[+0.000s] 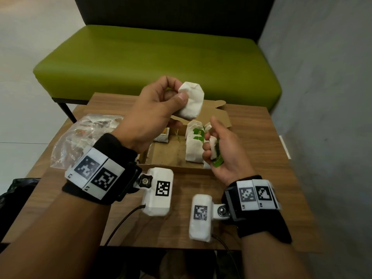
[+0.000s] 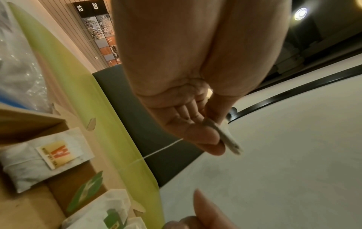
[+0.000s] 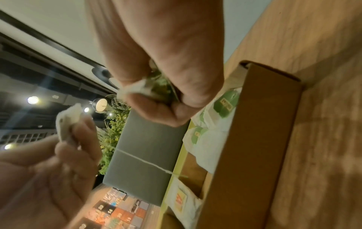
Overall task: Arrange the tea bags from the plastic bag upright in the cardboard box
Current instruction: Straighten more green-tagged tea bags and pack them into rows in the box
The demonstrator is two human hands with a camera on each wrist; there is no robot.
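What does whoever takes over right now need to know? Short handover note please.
Left hand: raised over the cardboard box, pinching a white tea bag.
Right hand: gripping a green-tagged tea bag above the box's right side.
Done: a few green-tagged bags stand upright at the right; a yellow-tagged bag sits at the left.
Left: place both held bags, then empty the plastic bag on the table.

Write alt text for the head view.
Left hand pinches a white tea bag above an open cardboard box of tea bags on a wooden table; right hand grips green-tagged tea bags. Plastic bag lies left.
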